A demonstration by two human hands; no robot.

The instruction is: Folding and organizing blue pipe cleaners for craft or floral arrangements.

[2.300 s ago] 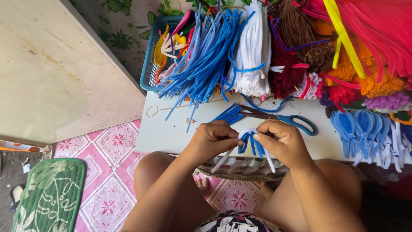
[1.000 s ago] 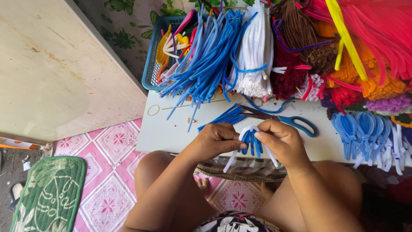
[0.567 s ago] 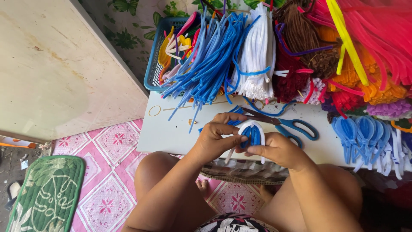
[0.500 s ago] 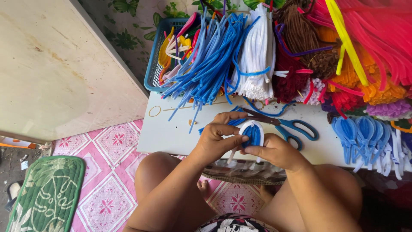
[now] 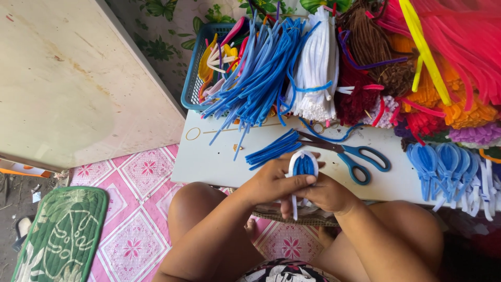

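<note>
1. A green patterned mat (image 5: 60,235) lies on the pink tiled floor, well left of the low white table (image 5: 209,156).
2. A blue basket (image 5: 195,78) of pipe cleaners sits at the table's far left edge.
3. The left hand (image 5: 274,183) pinches a blue-and-white pipe cleaner loop (image 5: 303,164) at the table's near edge.
4. The right hand (image 5: 326,193) grips the loop's lower ends, touching the left hand.
5. Blue-handled scissors (image 5: 349,154) lie on the table just beyond the loop.
6. Finished blue loops (image 5: 443,162) rest at the table's right.
</note>
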